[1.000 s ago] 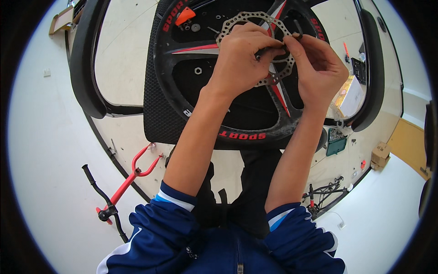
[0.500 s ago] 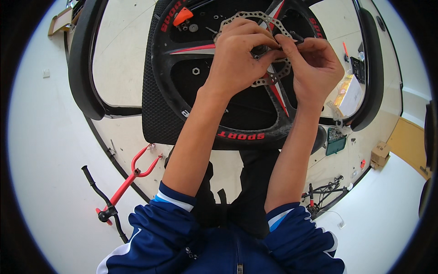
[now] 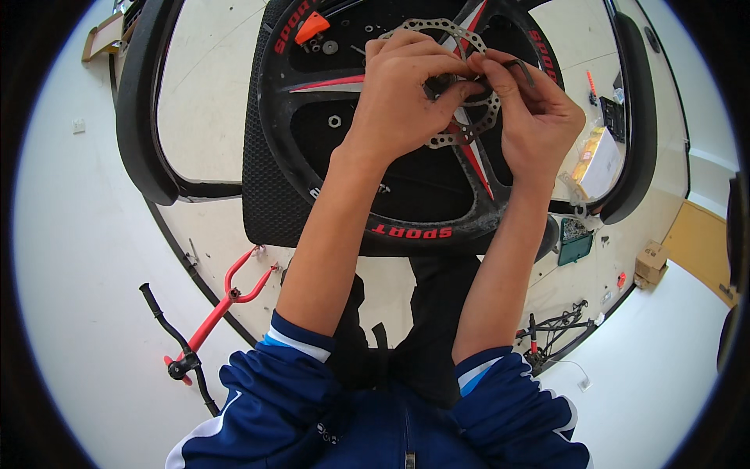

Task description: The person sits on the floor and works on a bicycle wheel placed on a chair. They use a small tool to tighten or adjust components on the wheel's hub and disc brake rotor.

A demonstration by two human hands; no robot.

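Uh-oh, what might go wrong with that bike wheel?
The loose hex nut and washer in the openings of the bike wheel might get knocked and lost. What looks like an L-shaped hex key in the right hand might slip and drop. The left hand, close over the brake disc, might get scraped by its edge.

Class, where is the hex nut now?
In the head view, the hex nut lies left of the left hand, inside the wheel rim, below a red-striped spoke.
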